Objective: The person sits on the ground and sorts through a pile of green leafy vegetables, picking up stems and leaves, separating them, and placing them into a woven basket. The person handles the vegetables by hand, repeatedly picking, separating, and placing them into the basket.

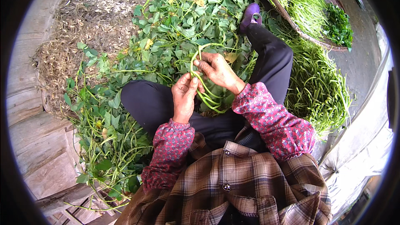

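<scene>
Several pale green leaf stems hang in a curved bundle between my hands, above my lap. My left hand pinches them between thumb and fingers near the bend. Just above and to the right, my right hand grips the upper part of the stems with thumb and forefinger. The fingertips of both hands are close together. Beneath and beyond them spreads a heap of leafy green vines, apparently sweet potato, with a few yellowed leaves. Part of the stems is hidden behind my fingers.
Dried husks or pods cover the ground at the upper left, beside wooden boards. On my right lies a large pile of stripped stems. A woven tray beyond it holds more stems and dark green leaves. White sheeting hangs at the right.
</scene>
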A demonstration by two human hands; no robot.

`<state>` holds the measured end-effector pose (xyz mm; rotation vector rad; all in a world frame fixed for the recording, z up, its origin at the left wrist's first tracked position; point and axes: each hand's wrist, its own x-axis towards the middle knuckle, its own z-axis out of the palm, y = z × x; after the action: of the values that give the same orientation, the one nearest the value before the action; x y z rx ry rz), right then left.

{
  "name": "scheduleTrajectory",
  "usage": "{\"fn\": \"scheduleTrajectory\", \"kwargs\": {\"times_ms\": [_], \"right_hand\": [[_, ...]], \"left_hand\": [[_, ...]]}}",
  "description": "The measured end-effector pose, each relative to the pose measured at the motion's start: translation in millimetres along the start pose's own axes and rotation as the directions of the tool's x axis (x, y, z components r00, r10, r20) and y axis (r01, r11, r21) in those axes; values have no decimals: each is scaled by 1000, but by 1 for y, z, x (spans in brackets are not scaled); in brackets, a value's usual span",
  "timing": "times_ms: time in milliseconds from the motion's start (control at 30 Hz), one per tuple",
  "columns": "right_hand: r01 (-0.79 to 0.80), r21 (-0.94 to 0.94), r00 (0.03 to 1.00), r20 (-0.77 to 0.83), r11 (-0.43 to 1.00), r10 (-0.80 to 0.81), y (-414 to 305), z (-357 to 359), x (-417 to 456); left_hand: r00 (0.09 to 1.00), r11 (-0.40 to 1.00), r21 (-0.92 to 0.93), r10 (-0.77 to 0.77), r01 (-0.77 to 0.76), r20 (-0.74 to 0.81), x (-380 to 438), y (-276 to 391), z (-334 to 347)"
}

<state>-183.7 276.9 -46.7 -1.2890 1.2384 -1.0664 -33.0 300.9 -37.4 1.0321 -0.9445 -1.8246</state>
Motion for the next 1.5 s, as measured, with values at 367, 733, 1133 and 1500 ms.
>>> {"fn": "scheduleTrajectory", "kwargs": {"times_ms": [367, 733, 1133, 1500], "right_hand": [[179, -697, 980, 63, 694, -189, 111, -25, -7], [-367, -703, 928, -317, 609, 194, 197, -63, -25], [1, 10, 970, 244, 1000, -4, 16, 23, -27], [59, -734, 991, -37, 676, -126, 76, -18, -19]], "left_hand": [[913, 918, -209, -373, 337, -166, -9, -12, 3], [965, 999, 40, 10, 0, -264, -18, 11, 4], [965, 998, -69, -31, 13, -261, -12, -9, -19], [972, 995, -39, -94, 87, -216, -18, -4, -14]]}}
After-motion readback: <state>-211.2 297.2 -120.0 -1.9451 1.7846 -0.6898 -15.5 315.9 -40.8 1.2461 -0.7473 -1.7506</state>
